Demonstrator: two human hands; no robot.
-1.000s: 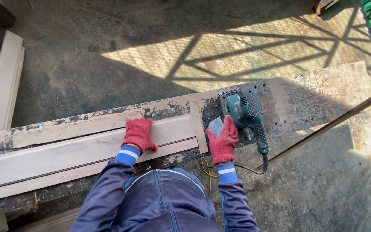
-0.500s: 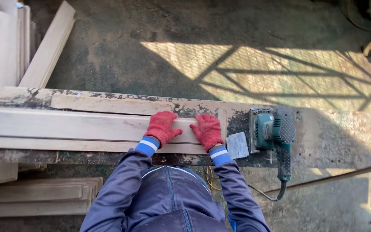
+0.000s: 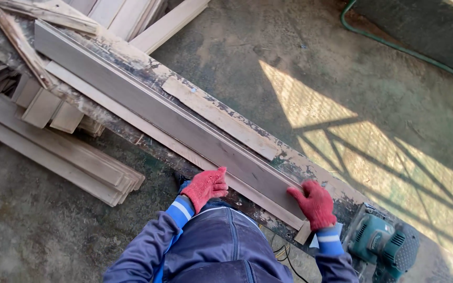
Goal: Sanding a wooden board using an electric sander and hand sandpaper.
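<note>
Head view, board: the long grey plank (image 3: 174,123) lies along my paint-flecked workbench (image 3: 310,170), running from upper left down to my hands.
Left hand: my left hand (image 3: 205,187), red-gloved, is curled loosely at the plank's near edge; whether it grips, I cannot tell.
Right hand: my right hand (image 3: 315,203) clasps the plank's end, fingers (image 3: 299,193) over the top face.
Beside it: a teal sander (image 3: 386,245) sits just right of my right wrist.
Floor: loose boards (image 3: 64,157) lie stacked on the left.

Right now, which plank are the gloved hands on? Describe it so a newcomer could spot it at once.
Find the long paint-flecked workbench running diagonally across the concrete floor. On it lies a long grey plank, with the left hand at its near edge and the right hand at its end. Unlike the short pale strip beside it, it spans nearly the whole bench.
</note>
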